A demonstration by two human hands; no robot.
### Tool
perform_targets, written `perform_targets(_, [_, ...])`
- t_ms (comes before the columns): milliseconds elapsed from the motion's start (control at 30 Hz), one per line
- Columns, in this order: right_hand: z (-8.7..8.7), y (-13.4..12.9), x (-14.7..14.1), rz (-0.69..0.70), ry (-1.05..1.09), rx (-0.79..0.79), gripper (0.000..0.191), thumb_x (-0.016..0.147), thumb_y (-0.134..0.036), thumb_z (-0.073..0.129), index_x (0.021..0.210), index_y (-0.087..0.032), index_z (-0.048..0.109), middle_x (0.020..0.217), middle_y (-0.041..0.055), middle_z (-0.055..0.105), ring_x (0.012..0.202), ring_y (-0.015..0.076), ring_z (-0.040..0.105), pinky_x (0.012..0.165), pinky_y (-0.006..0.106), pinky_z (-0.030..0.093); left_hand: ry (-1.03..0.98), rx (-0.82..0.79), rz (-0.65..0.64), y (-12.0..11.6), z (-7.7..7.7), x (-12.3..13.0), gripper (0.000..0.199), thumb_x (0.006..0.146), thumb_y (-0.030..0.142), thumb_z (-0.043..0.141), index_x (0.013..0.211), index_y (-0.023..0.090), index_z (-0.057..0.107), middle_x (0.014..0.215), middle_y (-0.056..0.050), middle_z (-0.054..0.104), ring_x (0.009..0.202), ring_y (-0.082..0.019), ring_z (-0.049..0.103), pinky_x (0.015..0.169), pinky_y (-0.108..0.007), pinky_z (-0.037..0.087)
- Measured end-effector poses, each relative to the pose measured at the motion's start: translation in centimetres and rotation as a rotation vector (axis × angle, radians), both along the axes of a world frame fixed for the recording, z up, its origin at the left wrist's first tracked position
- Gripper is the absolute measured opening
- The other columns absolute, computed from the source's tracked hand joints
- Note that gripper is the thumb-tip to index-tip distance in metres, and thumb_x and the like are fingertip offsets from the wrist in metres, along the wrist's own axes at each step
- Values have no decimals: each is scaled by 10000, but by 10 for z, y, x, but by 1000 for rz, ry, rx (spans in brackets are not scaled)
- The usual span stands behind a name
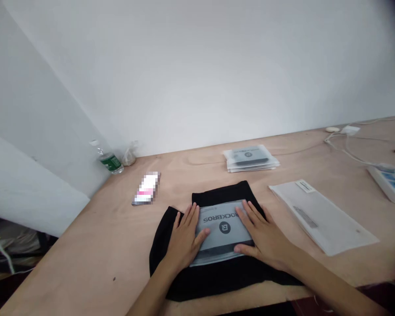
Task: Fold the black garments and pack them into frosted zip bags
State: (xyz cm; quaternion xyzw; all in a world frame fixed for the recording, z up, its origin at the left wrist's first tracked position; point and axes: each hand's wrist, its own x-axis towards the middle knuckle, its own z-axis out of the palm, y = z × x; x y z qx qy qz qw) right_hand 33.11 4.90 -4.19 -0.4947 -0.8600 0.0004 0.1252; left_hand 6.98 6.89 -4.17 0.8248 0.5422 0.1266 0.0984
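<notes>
A black cloth garment [213,281] lies spread on the wooden table near its front edge. On top of it rests a flat grey translucent packet [222,224] printed with "ROCKBROS" and a round logo, the lettering upside down or reversed. My left hand [185,237] lies on the packet's left edge and the cloth, fingers spread. Over the packet's right edge my right hand [263,232] rests flat, its fingers apart and its thumb on the packet's lower right part. Neither hand is wrapped round anything.
Behind the garment sits a stack of similar packets [252,159]. Translucent bags [325,217] lie to the right. At the left are a phone [146,188], a bottle [110,161] and a small plastic bag [129,156]. White cables [344,147] and a power strip [390,182] occupy the far right.
</notes>
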Motion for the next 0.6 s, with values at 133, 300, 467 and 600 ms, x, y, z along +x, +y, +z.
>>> perform_targets(133, [11,-17,-3,233,9,169,609,792,-486,517,1323,-215,389,1391,101,392,1288,316,292,1021,618,153,-307,-2,87,0,1,1,500,912,463,283,1364,252,305,1430,-54,336,1333,-211,241,1078,-479,162])
perform_targets(300, [6,-22,-15,334,162,395,184,815,-136,512,948,-213,614,1041,-6,662,1080,187,513,1055,495,211,-495,69,132,0,7,1,447,912,442,299,1269,213,438,1348,-76,450,1267,-210,363,1049,-442,262])
perform_targets(467, [18,-14,-20,298,71,185,295,805,-237,505,1095,-214,554,1219,34,567,1135,229,463,994,461,296,-577,80,179,0,10,0,393,926,395,287,1191,204,506,1233,-74,550,1151,-199,488,982,-406,364])
perform_targets(600, [36,-7,-27,316,-77,22,617,719,-197,514,1316,-228,365,1397,84,379,1237,300,352,959,478,323,-594,45,166,0,10,1,348,910,382,351,1130,209,557,1139,-60,617,1087,-204,534,982,-417,359])
